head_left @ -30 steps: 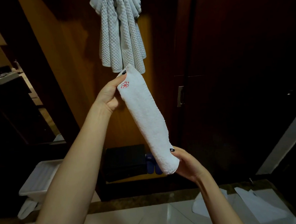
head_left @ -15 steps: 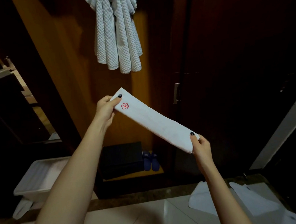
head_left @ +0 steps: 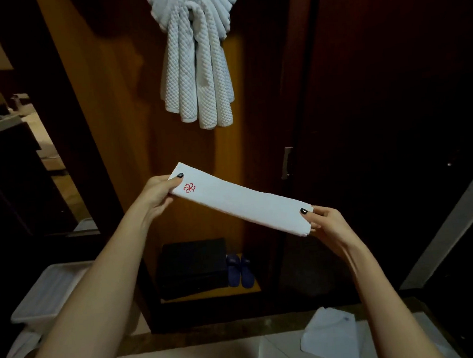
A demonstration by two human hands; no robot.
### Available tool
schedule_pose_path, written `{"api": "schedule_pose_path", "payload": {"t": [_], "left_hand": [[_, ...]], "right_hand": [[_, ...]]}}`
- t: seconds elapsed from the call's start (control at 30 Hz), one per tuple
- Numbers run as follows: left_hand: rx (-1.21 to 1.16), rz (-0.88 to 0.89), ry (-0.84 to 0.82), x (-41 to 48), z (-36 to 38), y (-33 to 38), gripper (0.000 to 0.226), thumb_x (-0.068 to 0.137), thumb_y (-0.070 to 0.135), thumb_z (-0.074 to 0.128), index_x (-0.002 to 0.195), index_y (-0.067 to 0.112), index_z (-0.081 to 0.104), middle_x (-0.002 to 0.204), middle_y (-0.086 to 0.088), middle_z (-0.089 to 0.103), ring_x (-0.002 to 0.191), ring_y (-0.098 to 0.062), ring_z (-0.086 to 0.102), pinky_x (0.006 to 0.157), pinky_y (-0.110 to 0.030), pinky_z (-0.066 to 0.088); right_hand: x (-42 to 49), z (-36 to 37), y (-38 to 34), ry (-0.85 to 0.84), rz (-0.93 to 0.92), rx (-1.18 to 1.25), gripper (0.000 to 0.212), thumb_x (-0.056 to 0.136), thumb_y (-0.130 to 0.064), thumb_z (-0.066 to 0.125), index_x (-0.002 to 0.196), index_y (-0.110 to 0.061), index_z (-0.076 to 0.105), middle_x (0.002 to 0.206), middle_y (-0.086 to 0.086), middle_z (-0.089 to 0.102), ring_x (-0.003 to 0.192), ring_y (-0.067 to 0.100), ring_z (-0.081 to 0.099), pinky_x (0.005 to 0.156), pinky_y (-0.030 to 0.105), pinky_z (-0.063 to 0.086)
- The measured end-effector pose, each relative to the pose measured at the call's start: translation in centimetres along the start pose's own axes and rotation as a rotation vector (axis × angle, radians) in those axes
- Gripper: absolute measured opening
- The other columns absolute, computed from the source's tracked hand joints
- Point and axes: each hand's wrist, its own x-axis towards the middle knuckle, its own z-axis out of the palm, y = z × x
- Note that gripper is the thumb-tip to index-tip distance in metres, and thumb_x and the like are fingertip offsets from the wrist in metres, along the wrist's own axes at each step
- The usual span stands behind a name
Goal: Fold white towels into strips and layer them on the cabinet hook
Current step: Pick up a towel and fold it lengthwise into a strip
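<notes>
White terry strip (head_left: 239, 203), folded long and narrow, is stretched flat in mid-air between your hands, well below the bundle of waffle towels (head_left: 198, 78) already draped on the cabinet hook; the hook itself is hidden under them. Your left hand (head_left: 158, 194) pinches the end with the red logo (head_left: 189, 187), thumb on top; your right hand (head_left: 329, 223) pinches the far end, which sits lower, thumb on top too. The hands are well apart and the strip is taut, with no sag. The fold looks done, so the step in hand is probably the lift to the hook. Hold the tension so the layers don't splay, and level the two ends before you raise it. Aim the strip's middle over the top of the bundle so both tails hang even. Loose edges may open if either pinch slips, so grip across all the layers. Below sit a black box (head_left: 192, 267) and blue slippers (head_left: 241, 271) on the cabinet floor, a white bin (head_left: 51, 292) at your left, and another white cloth (head_left: 331, 336) on the counter near you.
</notes>
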Motion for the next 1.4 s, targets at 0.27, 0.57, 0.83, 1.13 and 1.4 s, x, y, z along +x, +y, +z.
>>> {"api": "schedule_pose_path", "payload": {"t": [0.27, 0.57, 0.83, 1.13, 1.4], "left_hand": [[-0.017, 0.229, 0.05, 2.3, -2.2, 6.4, 0.013, 0.098, 0.013, 0.055, 0.091, 0.019, 0.063, 0.076, 0.008, 0.07, 0.059, 0.006, 0.065, 0.045, -0.011, 0.044], [0.044, 0.504, 0.097, 7.9, -4.1, 17.3, 0.008, 0.098, 0.017, 0.056, 0.094, 0.017, 0.063, 0.089, -0.002, 0.071, 0.074, -0.006, 0.068, 0.058, -0.017, 0.054], [-0.066, 0.618, 0.14, 17.1, -5.0, 26.7, 0.009, 0.094, 0.008, 0.058, 0.087, 0.012, 0.063, 0.095, -0.009, 0.068, 0.094, -0.024, 0.062, 0.092, -0.037, 0.045], [-0.367, 0.64, 0.026, 29.7, -1.9, 37.9, 0.009, 0.094, 0.004, 0.057, 0.09, 0.009, 0.063, 0.075, -0.001, 0.072, 0.073, -0.011, 0.066, 0.059, -0.025, 0.053], [-0.466, 0.644, 0.034, 37.9, -0.6, 43.5, 0.015, 0.092, -0.003, 0.056, 0.105, 0.0, 0.062, 0.088, -0.01, 0.067, 0.081, -0.015, 0.065, 0.065, -0.027, 0.051]], "right_hand": [[5.4, 3.7, -10.3, 0.011, -0.171, -0.145, 0.019, 0.102, -0.018, 0.05, 0.103, -0.003, 0.061, 0.089, 0.01, 0.063, 0.076, 0.017, 0.063, 0.071, 0.034, 0.052], [15.1, 8.0, -22.8, 0.121, -0.441, -0.281, 0.029, 0.102, -0.032, 0.047, 0.103, -0.004, 0.056, 0.094, 0.008, 0.056, 0.08, 0.016, 0.059, 0.063, 0.034, 0.058], [25.3, 11.7, -32.7, 0.115, -0.565, -0.221, 0.024, 0.101, -0.021, 0.051, 0.09, 0.0, 0.054, 0.089, 0.014, 0.05, 0.079, 0.024, 0.052, 0.067, 0.032, 0.051], [37.8, 12.8, -43.9, 0.098, -0.657, 0.027, 0.028, 0.099, -0.014, 0.054, 0.073, -0.006, 0.051, 0.065, 0.006, 0.044, 0.05, 0.012, 0.044, 0.042, 0.019, 0.038], [47.8, 14.7, -47.7, 0.148, -0.632, 0.131, 0.027, 0.099, -0.016, 0.055, 0.074, -0.006, 0.054, 0.073, 0.008, 0.054, 0.067, 0.016, 0.055, 0.058, 0.024, 0.045]]}}
